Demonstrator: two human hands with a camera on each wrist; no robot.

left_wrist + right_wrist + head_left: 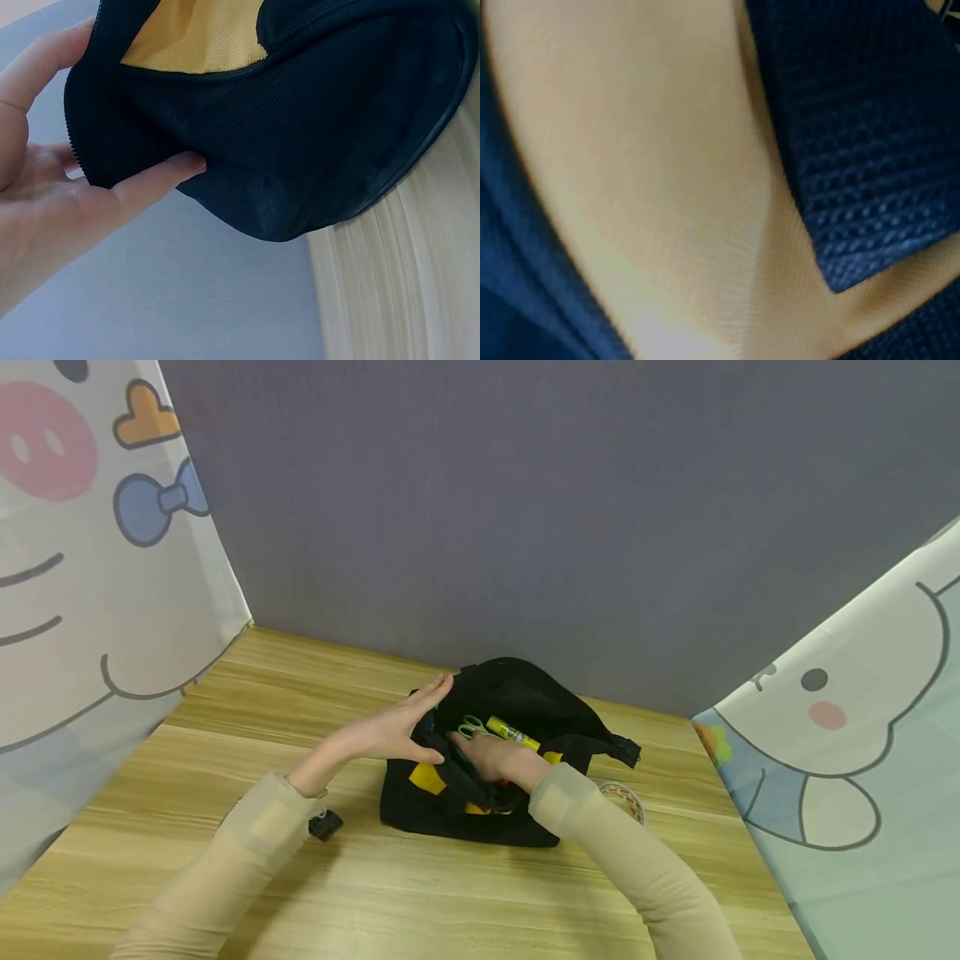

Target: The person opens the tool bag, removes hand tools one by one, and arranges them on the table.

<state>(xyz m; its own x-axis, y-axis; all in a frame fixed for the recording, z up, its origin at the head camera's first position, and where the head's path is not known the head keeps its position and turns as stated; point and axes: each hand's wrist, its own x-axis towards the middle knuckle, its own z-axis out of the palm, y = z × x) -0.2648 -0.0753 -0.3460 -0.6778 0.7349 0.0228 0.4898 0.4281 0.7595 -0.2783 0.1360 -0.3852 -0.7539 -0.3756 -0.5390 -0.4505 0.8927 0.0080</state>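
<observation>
Watching remotely, I am seeing the left hand point(397, 728) pinching the zip-edged rim point(90, 135) of the black bag point(420, 810), which is sitting on the table point(450, 897); the right hand point(492, 757) is resting inside the bag's mouth, fingers hidden, so I cannot tell whether they are grasping anything; green-handled scissors point(471, 727) and a yellow glue stick point(513, 732) are lying in there beside it; I am judging that a slipping left pinch could let the soft cloth fold over the right wrist; blind groping could be bringing fingertips against the unseen blades; the right sleeve point(600, 827) could be nudging the roll of tape point(624, 800) just beside the bag; the pale, wood-grained surface is running back to a plain grey panel point(480, 527), while cartoon-printed cloths point(60, 668) are flanking both sides.
</observation>
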